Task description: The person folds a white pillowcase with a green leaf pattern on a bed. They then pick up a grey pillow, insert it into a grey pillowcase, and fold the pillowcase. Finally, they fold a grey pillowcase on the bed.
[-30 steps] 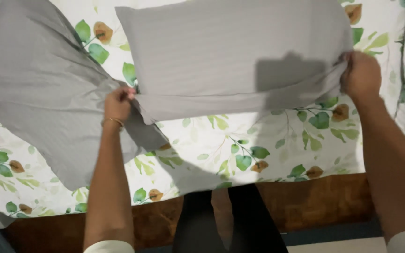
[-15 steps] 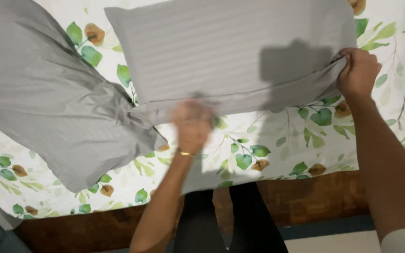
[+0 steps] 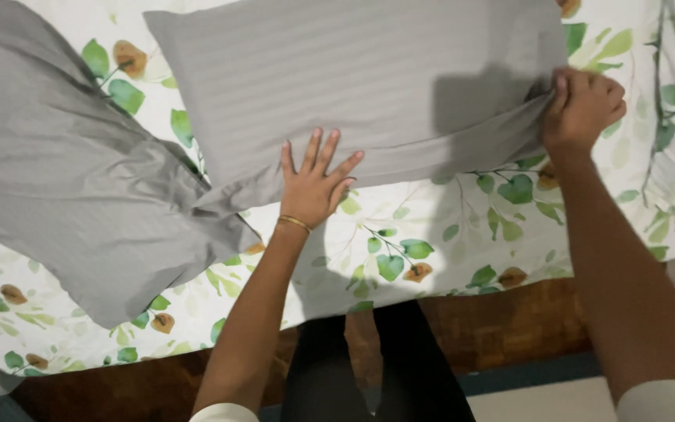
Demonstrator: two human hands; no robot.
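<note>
A grey striped pillow (image 3: 353,78) lies on a white bedsheet with green and orange leaves (image 3: 431,234). My left hand (image 3: 314,180) rests flat with fingers spread on the pillow's near edge, a gold bangle on the wrist. My right hand (image 3: 583,105) is closed on the pillowcase's near right corner, pinching the fabric. A second grey pillow (image 3: 64,180) lies tilted at the left, its corner touching the first one's loose edge.
The bed's brown wooden frame (image 3: 509,328) runs along the bottom. My dark trouser legs (image 3: 369,367) stand against it. A strip of pale floor (image 3: 541,402) shows at the lower right.
My left hand has let go of the pillowcase's left corner, moved right along the edge and now lies flat and spread on it. My right hand keeps its grip.
</note>
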